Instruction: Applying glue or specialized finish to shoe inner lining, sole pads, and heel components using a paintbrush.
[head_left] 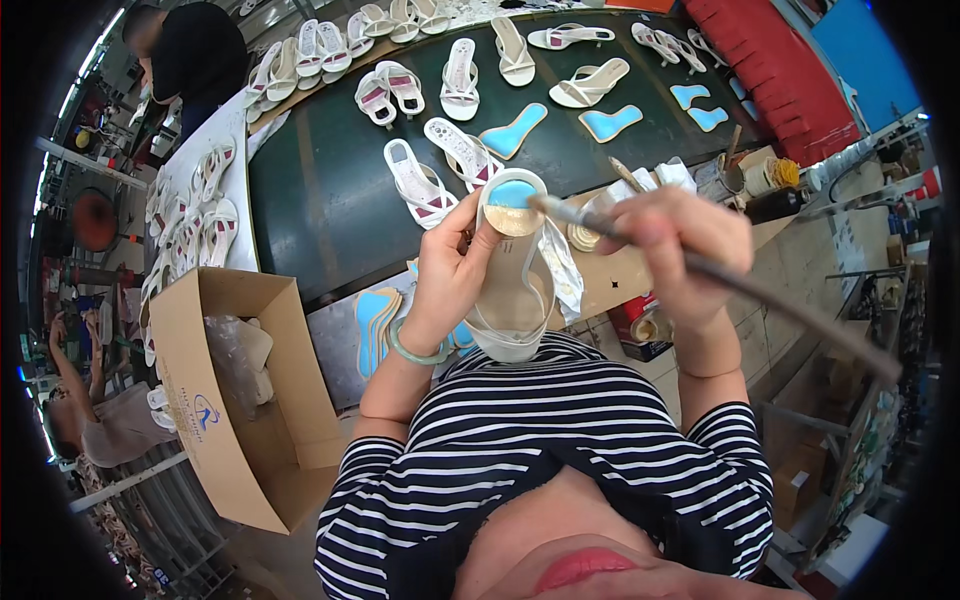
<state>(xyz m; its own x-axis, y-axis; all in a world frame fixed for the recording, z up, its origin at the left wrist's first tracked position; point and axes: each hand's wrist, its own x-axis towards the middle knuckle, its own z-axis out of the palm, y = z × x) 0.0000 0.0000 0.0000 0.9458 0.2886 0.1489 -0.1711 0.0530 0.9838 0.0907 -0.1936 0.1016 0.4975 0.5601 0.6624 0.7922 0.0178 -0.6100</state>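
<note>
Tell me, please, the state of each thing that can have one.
Left hand: gripping a sandal.
Right hand: gripping a brush.
Sandal: held, heel end partly blue, partly beige.
Brush: tip at sandal's heel end.
Cardboard box: open, things inside.
Blue insoles near box: stacked.

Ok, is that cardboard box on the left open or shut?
Open: the cardboard box has its top uncovered, and crumpled plastic shows inside.

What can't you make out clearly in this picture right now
In the head view:
Paintbrush: middle hidden by the right hand; handle end blurred.
Held sandal: underside hidden, facing away.
Left hand: some fingers hidden behind the sandal.
Cardboard box: contents partly hidden by plastic wrap.
</note>
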